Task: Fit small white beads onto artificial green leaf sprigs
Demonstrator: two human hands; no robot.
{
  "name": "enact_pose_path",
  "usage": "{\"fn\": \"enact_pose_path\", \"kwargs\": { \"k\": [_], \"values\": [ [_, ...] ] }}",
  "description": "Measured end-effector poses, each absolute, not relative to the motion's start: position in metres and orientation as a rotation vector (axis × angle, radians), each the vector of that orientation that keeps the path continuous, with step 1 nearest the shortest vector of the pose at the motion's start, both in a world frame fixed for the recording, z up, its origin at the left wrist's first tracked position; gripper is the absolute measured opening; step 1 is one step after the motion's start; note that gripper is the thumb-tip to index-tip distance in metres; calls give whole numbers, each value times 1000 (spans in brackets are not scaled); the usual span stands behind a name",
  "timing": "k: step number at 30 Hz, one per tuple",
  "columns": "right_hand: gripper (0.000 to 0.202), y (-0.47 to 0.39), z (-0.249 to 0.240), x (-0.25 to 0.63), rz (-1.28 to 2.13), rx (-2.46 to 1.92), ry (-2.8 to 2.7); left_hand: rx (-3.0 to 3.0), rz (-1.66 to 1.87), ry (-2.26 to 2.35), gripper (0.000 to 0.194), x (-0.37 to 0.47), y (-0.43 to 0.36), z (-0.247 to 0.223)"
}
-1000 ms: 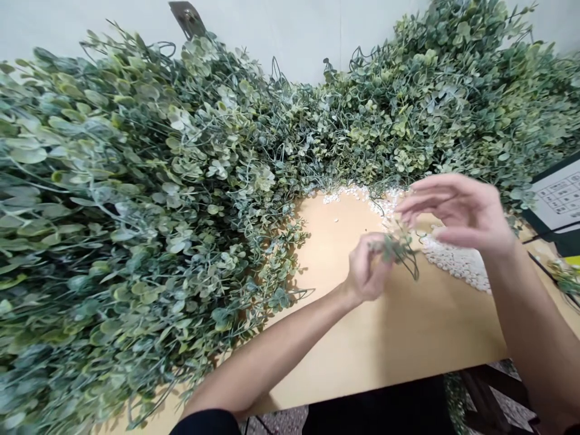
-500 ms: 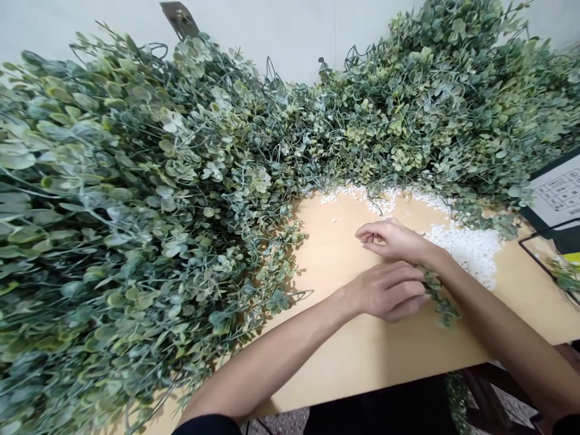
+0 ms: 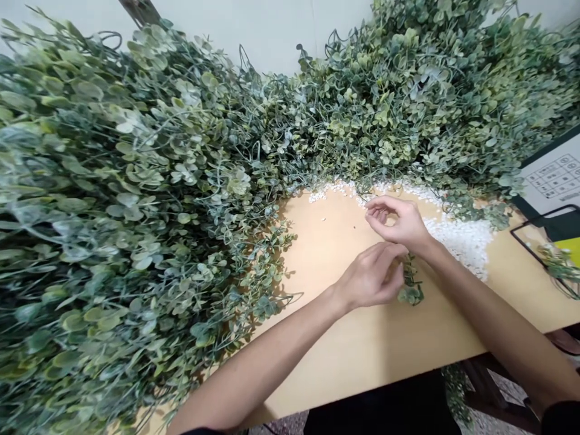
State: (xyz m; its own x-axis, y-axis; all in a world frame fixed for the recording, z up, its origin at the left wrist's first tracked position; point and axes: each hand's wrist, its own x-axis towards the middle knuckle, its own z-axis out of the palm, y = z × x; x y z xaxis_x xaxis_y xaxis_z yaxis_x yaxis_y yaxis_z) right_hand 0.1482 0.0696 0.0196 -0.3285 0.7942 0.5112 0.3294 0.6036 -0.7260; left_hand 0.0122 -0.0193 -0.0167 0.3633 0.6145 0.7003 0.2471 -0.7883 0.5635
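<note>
My left hand (image 3: 374, 275) is closed, thumb and fingers pinched together, over the middle of the table. From its fingers a small green leafy sprig (image 3: 411, 288) hangs to the right, its upper part hidden by the hand. Just beyond it, my right hand (image 3: 399, 223) hovers with curled fingers, their tips close to the thumb; whatever lies between them is too small to make out. Small white pieces (image 3: 460, 244) are heaped beside my right wrist, and more white bits (image 3: 335, 188) lie scattered along the foliage edge.
Thick piles of artificial greenery (image 3: 149, 211) cover the left side and back of the pale wooden table (image 3: 326, 350). At the right stand a dark box with a printed white label (image 3: 555, 178), a black wire frame (image 3: 521, 241) and a yellow item (image 3: 571, 249).
My right hand has lifted away toward the white bits, and its fingers have curled differently. My left hand has turned and moved slightly up with the sprig. The whole view has shifted a little.
</note>
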Motion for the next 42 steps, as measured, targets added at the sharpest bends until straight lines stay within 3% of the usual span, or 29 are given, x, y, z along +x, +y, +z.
{"fn": "enact_pose_path", "kwargs": {
  "k": [10,13,20,25,31,42],
  "values": [
    [16,72,16,151,712,-949,-1618,2466,1269,579,41,8,-17,-10],
    [17,75,18,156,756,-920,-1546,2219,1393,659,45,7,-18,-7],
    [33,80,35,168,1127,-877,-1211,1275,1663,1107,34,1,-9,-10],
    [39,76,36,167,1372,-852,-1127,1003,1706,1114,45,0,2,-17],
    [39,70,31,162,1312,-864,-1248,1026,1570,1036,56,1,-2,-14],
    [38,69,28,155,1161,-838,-1160,1039,1632,1093,43,5,-1,-7]
  ]
}}
